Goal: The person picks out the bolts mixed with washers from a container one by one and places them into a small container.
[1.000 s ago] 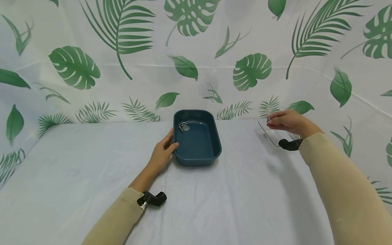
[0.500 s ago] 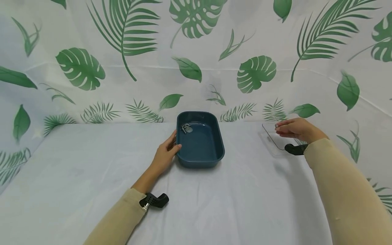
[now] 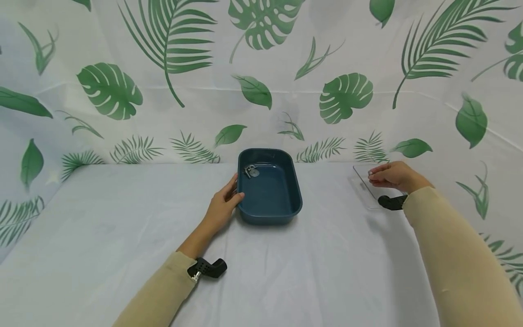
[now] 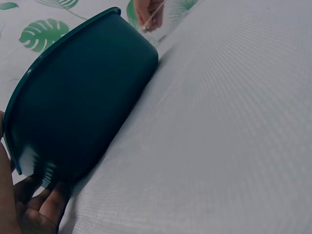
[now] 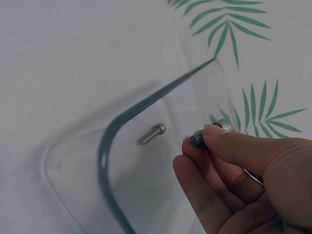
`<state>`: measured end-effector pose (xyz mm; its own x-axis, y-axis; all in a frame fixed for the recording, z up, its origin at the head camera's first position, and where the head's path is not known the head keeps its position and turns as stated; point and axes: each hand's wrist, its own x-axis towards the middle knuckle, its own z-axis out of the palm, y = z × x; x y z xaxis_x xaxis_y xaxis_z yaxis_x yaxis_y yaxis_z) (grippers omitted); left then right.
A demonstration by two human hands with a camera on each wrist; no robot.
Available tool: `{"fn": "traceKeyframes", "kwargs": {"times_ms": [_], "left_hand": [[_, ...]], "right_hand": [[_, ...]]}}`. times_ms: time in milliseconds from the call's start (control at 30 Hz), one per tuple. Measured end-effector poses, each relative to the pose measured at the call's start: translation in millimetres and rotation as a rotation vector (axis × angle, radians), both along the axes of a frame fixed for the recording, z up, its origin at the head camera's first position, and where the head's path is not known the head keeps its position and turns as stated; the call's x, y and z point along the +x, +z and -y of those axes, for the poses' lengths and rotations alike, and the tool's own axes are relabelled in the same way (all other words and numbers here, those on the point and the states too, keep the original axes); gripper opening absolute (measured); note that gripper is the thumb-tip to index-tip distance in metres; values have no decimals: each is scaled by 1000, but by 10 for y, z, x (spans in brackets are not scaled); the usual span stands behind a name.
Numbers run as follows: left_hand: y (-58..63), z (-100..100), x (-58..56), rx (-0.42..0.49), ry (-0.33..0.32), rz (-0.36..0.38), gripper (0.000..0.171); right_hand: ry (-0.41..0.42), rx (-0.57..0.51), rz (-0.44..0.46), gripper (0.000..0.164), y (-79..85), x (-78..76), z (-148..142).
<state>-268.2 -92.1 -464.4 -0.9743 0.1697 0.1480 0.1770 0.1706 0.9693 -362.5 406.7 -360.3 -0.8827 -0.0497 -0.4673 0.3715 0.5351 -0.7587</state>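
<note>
My left hand (image 3: 220, 206) grips the left wall of a dark blue rectangular tray (image 3: 269, 216), thumb at the rim and fingers along the outside. Inside the tray, at its far left, lie several small metal parts (image 3: 251, 171), among them a round washer. Over at the right, my right hand (image 3: 398, 176) is above a clear plastic box (image 3: 369, 190). Its thumb and fingers pinch a metal screw (image 5: 196, 140), threaded end showing; the fingers cover the middle. A second screw (image 5: 152, 134) lies inside the clear box, below the hand in the right wrist view.
A white cloth (image 3: 269, 272) covers the table. Behind it hangs a white backdrop with green leaves (image 3: 346, 97), right at the far side of the tray and the box. Both wrists carry black camera mounts (image 3: 207, 268).
My right hand has come down a little and shifted slightly right over the clear box. The left hand stays on the tray, and the head view has turned slightly.
</note>
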Motion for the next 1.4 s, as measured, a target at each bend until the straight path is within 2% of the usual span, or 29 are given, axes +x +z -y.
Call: {"fn": "traceKeyframes", "kwargs": {"times_ms": [67,367,633,867,1133,1333,1400], "left_hand": [[1,-2,-2,-3,4,0,64],[-11,3,-11,-11,8,0,63],[-8,7,-11,-18,12,-1,63],[2,5,-10,-23,12,6,63],[11,-1,-18,-21,12,3,63],[23,5,0,-19,4,-2,64],[24,7,6,-19,8,-4,65]], "right_hand": [[1,9,10,31,-31,-9,1],[-34,62,30,41,-68,-10,108],[-83,131,32,42,-134,-14,121],[-104,200,22,25,-288,-77,71],[-75,191,16,40,-289,-39,81],[-96,171,17,25,-324,-38,93],[-95,164,18,27,-337,-48,99]]}}
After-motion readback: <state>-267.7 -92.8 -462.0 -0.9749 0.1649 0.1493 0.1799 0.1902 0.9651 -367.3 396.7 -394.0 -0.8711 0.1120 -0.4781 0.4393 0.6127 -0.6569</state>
